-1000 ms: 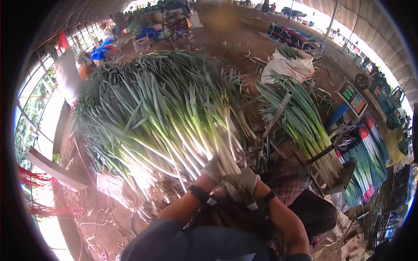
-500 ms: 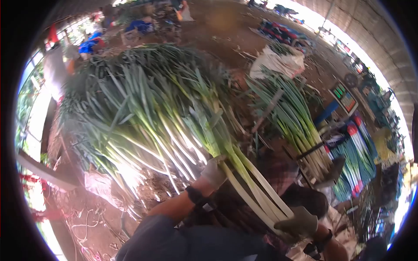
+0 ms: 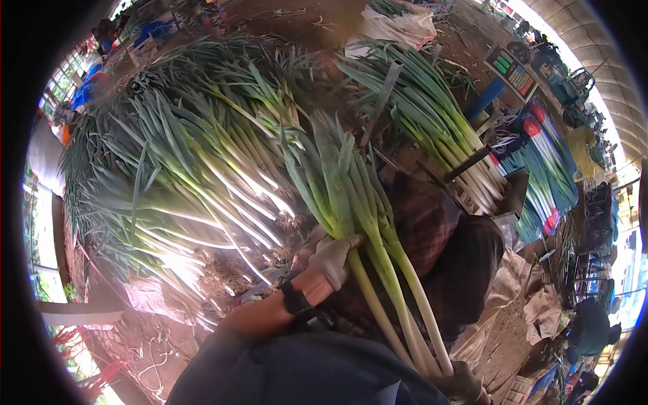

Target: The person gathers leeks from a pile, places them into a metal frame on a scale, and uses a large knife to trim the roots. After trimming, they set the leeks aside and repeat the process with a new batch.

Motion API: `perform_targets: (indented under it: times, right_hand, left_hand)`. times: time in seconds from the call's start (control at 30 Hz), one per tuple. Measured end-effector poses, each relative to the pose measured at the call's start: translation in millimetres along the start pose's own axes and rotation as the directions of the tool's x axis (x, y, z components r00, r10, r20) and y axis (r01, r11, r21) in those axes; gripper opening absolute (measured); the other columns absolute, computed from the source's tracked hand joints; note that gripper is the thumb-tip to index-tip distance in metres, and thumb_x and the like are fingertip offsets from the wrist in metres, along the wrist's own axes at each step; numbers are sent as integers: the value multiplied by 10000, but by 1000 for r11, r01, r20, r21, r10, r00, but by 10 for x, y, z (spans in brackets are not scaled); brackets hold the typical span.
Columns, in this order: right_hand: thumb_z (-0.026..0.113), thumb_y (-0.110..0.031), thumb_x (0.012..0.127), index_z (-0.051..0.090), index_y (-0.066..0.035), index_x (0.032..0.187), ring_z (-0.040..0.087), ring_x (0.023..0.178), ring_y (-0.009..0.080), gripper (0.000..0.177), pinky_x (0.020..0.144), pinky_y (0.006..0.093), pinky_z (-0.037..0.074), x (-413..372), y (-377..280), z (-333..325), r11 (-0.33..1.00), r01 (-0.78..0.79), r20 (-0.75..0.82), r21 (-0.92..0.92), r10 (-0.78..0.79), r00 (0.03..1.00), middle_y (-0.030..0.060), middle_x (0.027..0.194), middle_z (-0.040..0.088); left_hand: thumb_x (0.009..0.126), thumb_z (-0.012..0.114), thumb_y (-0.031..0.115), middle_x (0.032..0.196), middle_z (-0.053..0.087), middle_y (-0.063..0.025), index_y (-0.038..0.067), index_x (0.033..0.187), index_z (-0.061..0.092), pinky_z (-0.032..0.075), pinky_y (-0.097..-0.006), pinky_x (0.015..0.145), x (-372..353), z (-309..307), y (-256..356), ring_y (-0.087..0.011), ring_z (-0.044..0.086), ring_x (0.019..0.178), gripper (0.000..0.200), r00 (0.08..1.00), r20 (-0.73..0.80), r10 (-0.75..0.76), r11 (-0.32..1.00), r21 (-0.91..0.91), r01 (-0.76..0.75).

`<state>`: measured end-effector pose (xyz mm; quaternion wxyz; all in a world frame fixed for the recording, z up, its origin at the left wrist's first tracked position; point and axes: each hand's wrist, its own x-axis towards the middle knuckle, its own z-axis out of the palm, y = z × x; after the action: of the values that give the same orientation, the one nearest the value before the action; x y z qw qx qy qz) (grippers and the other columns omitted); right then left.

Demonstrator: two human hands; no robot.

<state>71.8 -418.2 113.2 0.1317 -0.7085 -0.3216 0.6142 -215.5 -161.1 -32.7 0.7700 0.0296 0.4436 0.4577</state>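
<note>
Slanting across my lap is a small bunch of leeks (image 3: 381, 260), green leaves toward the pile and white stalks toward me. My left hand (image 3: 332, 262), in a pale glove, is wrapped round the leeks where green turns to white. Down at the root ends, my right hand (image 3: 459, 383) is closed around the white stalks, gloved too and partly hidden at the lower edge. To the left of the bunch lies a large heap of leeks (image 3: 196, 155), roots facing me.
A metal rack (image 3: 516, 196) on the right cradles another bunch of leeks (image 3: 439, 115). Behind it stands a scale display (image 3: 511, 73) on a blue post. Bundles with red bands (image 3: 540, 162) lie farther right. A white sack (image 3: 398, 27) sits at the back.
The view has turned right and down, so the heap and rack appear higher and farther left. Both hands still grip the leeks, now held more steeply, closer to my body.
</note>
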Motion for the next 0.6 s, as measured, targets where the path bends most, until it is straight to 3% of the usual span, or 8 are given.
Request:
perform_targets:
  times: [0.23, 0.33, 0.43, 0.53, 0.6]
  right_hand:
    - [775, -251, 875, 732, 10, 1007, 578, 620, 103, 296, 494, 307, 440, -37, -191, 113, 996, 38, 0, -78, -39, 999, 22, 749, 681]
    - [781, -255, 868, 722, 3, 969, 547, 567, 93, 283, 458, 299, 412, -39, -244, 126, 998, 15, -2, -68, -16, 1000, 9, 700, 651]
    - [791, -258, 860, 711, 0, 945, 520, 528, 85, 283, 440, 294, 396, -38, -238, 138, 997, -71, -5, -7, 71, 997, 1, 666, 625]
    - [800, -253, 850, 707, 2, 943, 512, 518, 83, 287, 437, 295, 392, -35, -289, 145, 998, -61, -30, -31, 60, 998, 1, 654, 620]
    - [804, -244, 845, 709, 5, 951, 516, 520, 84, 287, 436, 298, 392, -25, -184, 171, 999, -5, -85, -32, 3, 996, 7, 657, 628]
  left_hand:
    - [909, 697, 33, 1108, 704, -146, -47, 1233, 604, 624, -425, 825, 166, 23, -21, -274, 716, 938, 346, 979, -185, 87, 996, -2, -89]
    - [879, 773, 120, 1086, 711, -154, -66, 1205, 620, 626, -423, 815, 225, -9, 23, -272, 722, 932, 406, 976, -211, 58, 997, -36, -67]
    - [863, 810, 201, 1109, 705, -168, -82, 1208, 620, 628, -402, 799, 129, 52, 94, -258, 725, 934, 485, 989, -124, 86, 995, -32, -91]
    - [871, 807, 238, 1059, 682, -117, -64, 1200, 607, 572, -345, 782, 126, 1, 190, -198, 665, 862, 490, 969, -182, 169, 976, 166, -139]
    - [906, 770, 256, 1081, 674, -106, -47, 1214, 605, 555, -351, 820, 43, -12, 372, -189, 647, 901, 462, 878, -306, 369, 827, 538, -161]
